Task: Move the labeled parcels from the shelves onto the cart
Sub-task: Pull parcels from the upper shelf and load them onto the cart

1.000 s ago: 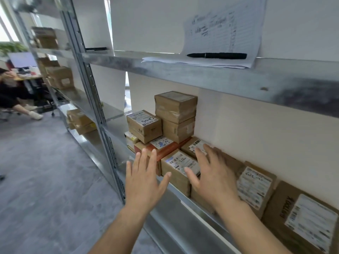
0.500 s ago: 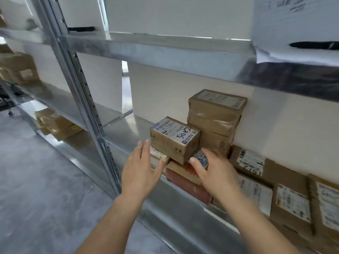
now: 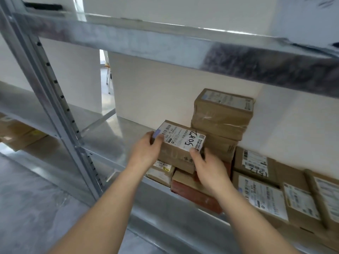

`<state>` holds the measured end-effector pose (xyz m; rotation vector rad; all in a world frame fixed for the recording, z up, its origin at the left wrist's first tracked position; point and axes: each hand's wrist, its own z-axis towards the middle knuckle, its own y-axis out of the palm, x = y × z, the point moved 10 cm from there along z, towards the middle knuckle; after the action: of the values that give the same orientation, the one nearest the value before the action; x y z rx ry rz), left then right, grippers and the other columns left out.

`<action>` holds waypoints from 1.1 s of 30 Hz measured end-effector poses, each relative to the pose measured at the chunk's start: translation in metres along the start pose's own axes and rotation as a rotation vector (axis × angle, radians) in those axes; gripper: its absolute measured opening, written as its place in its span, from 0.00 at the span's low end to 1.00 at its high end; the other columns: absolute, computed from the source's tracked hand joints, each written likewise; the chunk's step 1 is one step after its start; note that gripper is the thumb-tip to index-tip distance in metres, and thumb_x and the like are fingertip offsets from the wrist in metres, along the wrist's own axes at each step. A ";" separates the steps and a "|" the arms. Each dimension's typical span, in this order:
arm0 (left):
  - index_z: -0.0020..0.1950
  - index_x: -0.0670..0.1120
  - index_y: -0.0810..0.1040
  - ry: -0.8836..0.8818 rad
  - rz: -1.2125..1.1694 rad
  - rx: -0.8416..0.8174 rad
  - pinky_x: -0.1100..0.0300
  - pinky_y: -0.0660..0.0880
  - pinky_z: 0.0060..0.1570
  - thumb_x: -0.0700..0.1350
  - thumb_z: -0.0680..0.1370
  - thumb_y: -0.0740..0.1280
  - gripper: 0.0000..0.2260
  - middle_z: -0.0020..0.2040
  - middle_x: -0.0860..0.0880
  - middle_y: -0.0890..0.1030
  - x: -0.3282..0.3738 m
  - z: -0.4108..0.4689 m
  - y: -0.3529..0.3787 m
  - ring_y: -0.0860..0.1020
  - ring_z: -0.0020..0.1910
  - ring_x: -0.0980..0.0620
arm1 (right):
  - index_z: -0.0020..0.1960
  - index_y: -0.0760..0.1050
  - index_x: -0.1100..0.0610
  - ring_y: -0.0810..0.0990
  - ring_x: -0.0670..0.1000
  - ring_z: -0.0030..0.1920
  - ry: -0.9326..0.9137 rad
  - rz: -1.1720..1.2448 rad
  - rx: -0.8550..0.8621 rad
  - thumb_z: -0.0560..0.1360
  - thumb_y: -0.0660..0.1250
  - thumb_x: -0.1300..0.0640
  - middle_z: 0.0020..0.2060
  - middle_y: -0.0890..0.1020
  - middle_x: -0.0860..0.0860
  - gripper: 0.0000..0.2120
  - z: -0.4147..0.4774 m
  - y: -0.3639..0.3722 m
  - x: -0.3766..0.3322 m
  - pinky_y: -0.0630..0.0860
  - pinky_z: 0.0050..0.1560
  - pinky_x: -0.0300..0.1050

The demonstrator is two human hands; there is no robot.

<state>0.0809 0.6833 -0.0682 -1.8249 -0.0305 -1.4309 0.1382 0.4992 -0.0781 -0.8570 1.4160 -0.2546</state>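
A small brown parcel (image 3: 180,143) with a white label marked 5082 sits on top of other boxes on the metal shelf (image 3: 113,136). My left hand (image 3: 146,151) grips its left end and my right hand (image 3: 209,167) grips its right front corner. Behind it stands a stack of brown boxes (image 3: 222,116) against the wall. Under it lie a flat brown parcel (image 3: 161,171) and a red-brown box (image 3: 198,197). Several more labeled parcels (image 3: 262,195) lie along the shelf to the right. No cart is in view.
A grey upright post (image 3: 55,99) with holes stands left of my arms. The upper shelf beam (image 3: 165,46) runs across above the parcels. More brown boxes (image 3: 16,132) sit on the neighbouring shelf at far left. Grey floor (image 3: 33,208) lies below.
Both hands moved forward from open, reaching poses and closed on the two ends of the 5082 parcel. The camera came closer to the shelf.
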 end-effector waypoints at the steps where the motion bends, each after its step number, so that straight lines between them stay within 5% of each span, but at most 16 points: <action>1: 0.70 0.46 0.69 0.004 -0.041 0.004 0.57 0.69 0.55 0.52 0.81 0.57 0.19 0.64 0.46 0.76 -0.001 -0.003 -0.001 0.73 0.60 0.47 | 0.71 0.66 0.56 0.73 0.55 0.65 0.000 0.017 -0.001 0.81 0.53 0.44 0.65 0.76 0.53 0.24 -0.001 0.001 0.000 0.67 0.57 0.42; 6: 0.72 0.53 0.66 0.044 -0.182 -0.014 0.64 0.67 0.57 0.45 0.80 0.60 0.20 0.62 0.58 0.74 -0.002 -0.031 -0.006 0.73 0.60 0.56 | 0.70 0.65 0.51 0.72 0.50 0.66 -0.090 0.143 -0.021 0.82 0.56 0.51 0.66 0.75 0.47 0.17 -0.017 0.004 0.000 0.65 0.58 0.38; 11: 0.57 0.70 0.66 0.153 -0.218 -0.046 0.77 0.69 0.45 0.43 0.77 0.66 0.22 0.51 0.70 0.76 0.005 -0.078 0.001 0.75 0.49 0.73 | 0.71 0.63 0.51 0.71 0.47 0.66 -0.203 0.159 -0.022 0.80 0.60 0.51 0.65 0.73 0.45 0.21 -0.044 -0.011 0.006 0.66 0.62 0.40; 16: 0.71 0.63 0.64 0.210 -0.227 -0.052 0.60 0.72 0.59 0.45 0.76 0.69 0.28 0.59 0.64 0.78 0.004 -0.129 0.015 0.76 0.57 0.64 | 0.77 0.52 0.46 0.62 0.44 0.72 -0.307 0.106 -0.033 0.73 0.58 0.37 0.72 0.66 0.43 0.36 -0.084 -0.032 0.021 0.64 0.71 0.53; 20: 0.70 0.66 0.63 0.233 -0.224 -0.032 0.66 0.71 0.55 0.47 0.75 0.70 0.29 0.55 0.70 0.77 0.015 -0.173 0.028 0.76 0.55 0.67 | 0.77 0.51 0.43 0.61 0.45 0.73 -0.340 0.109 -0.018 0.76 0.60 0.41 0.74 0.63 0.43 0.33 -0.118 -0.052 0.042 0.63 0.71 0.55; 23: 0.70 0.66 0.62 0.256 -0.239 -0.048 0.67 0.72 0.55 0.46 0.75 0.70 0.30 0.56 0.69 0.77 0.027 -0.206 0.045 0.75 0.55 0.68 | 0.76 0.53 0.44 0.64 0.44 0.71 -0.357 0.128 0.021 0.77 0.61 0.44 0.72 0.67 0.42 0.31 -0.149 -0.075 0.059 0.66 0.69 0.49; 26: 0.67 0.70 0.62 0.284 -0.256 -0.056 0.69 0.71 0.54 0.45 0.75 0.70 0.29 0.55 0.70 0.77 0.042 -0.241 0.067 0.75 0.55 0.69 | 0.72 0.55 0.40 0.67 0.42 0.67 -0.357 0.159 0.072 0.78 0.62 0.49 0.68 0.70 0.40 0.27 -0.181 -0.102 0.083 0.69 0.57 0.29; 33: 0.69 0.69 0.63 0.358 -0.269 -0.150 0.71 0.69 0.55 0.48 0.75 0.70 0.29 0.58 0.70 0.75 0.079 -0.303 0.136 0.73 0.59 0.69 | 0.78 0.47 0.44 0.64 0.42 0.69 -0.235 0.152 0.186 0.77 0.62 0.45 0.72 0.64 0.42 0.35 -0.243 -0.162 0.159 0.69 0.62 0.39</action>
<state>-0.0706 0.3775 -0.0671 -1.7024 0.0140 -1.9808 -0.0047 0.1987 -0.0741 -0.6022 1.2100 -0.1615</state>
